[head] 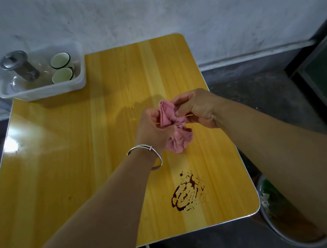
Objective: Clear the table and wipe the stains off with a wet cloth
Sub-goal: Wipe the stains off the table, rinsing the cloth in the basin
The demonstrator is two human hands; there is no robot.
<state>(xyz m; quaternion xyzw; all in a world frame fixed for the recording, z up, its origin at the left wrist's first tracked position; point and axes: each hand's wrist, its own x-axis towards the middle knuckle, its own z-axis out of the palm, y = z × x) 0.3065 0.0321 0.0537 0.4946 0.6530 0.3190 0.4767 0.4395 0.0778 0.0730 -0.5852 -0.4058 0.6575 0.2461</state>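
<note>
Both hands were out over the yellow wood-grain table [71,166], with the pink cloth [172,127] bunched between them above its right half! The left hand [150,125] had its fingers curled round one side of the cloth, and the right hand [198,109] pinched the other side with thumb and fingertips. Nearer the front right corner, a dark brown stain [187,193] (smeared and spattered) lay on the glossy top. A white tub [80,80] at the far left corner held two green-rimmed cups [62,75]. Behind ran a mottled white wall [165,10], above a dark grey floor [268,94].
</note>
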